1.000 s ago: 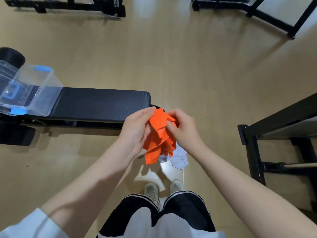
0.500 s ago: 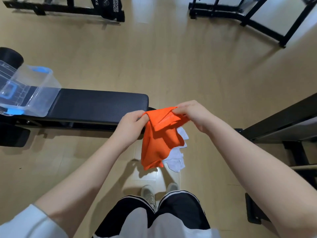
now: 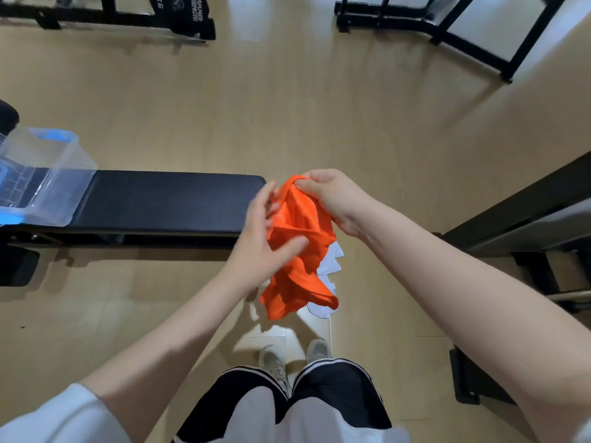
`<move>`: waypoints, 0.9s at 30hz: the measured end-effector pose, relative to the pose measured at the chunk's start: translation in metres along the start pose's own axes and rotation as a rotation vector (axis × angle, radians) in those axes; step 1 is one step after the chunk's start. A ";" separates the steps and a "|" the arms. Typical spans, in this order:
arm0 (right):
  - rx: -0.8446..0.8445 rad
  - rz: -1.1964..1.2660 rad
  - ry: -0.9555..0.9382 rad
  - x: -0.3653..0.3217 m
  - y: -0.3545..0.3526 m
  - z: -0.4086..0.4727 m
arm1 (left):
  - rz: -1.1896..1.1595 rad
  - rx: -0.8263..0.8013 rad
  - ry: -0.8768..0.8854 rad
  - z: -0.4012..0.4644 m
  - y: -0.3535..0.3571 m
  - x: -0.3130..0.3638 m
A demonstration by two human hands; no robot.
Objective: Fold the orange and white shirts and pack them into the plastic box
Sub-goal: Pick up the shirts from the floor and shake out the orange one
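In the head view, folding has barely begun: the orange shirt (image 3: 299, 247) hangs bunched just beside the right end of the counter (image 3: 166, 199), its long axis running down toward the floor, with the white shirt (image 3: 329, 266) behind it. The right hand (image 3: 335, 199) pinches its top edge; the left hand (image 3: 265, 247), fingers (image 3: 271, 196) loosely spread, thumb pressing the cloth. The plastic box (image 3: 48, 177) on the counter's left end holds neither shirt.

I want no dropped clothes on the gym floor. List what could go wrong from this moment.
1. The white shirt hangs mostly hidden behind the orange shirt; which hand holds it is unclear, so it may slip to the floor.
2. The right hand pinches only the orange shirt's top edge while the left hand lies on its middle; the bunched cloth may fold unevenly.
3. The plastic box sits far down the bench, so carrying may undo folds.
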State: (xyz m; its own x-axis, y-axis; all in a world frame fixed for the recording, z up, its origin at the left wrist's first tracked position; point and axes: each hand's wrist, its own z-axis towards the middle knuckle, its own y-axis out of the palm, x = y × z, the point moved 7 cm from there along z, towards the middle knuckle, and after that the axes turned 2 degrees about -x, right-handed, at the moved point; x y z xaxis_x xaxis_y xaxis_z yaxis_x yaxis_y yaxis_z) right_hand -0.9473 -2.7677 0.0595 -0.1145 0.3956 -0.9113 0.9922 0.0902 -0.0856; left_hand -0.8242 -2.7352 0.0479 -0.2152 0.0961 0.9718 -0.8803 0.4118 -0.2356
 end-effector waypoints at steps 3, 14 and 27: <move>-0.057 -0.014 0.028 0.008 0.007 -0.002 | 0.195 -0.039 0.007 0.003 0.008 0.001; 0.068 -0.057 -0.107 0.092 -0.010 -0.026 | -0.019 0.283 -0.175 0.029 -0.020 0.014; 0.303 -0.137 0.047 0.142 -0.017 -0.004 | -0.204 0.446 -0.285 0.014 -0.066 -0.015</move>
State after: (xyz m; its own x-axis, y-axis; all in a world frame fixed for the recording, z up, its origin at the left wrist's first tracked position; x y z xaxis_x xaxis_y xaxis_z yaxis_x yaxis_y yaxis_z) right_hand -0.9802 -2.7096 -0.0675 -0.2427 0.4413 -0.8639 0.9361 -0.1272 -0.3279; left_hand -0.7686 -2.7762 0.0490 -0.0733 -0.2188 0.9730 -0.9961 -0.0326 -0.0823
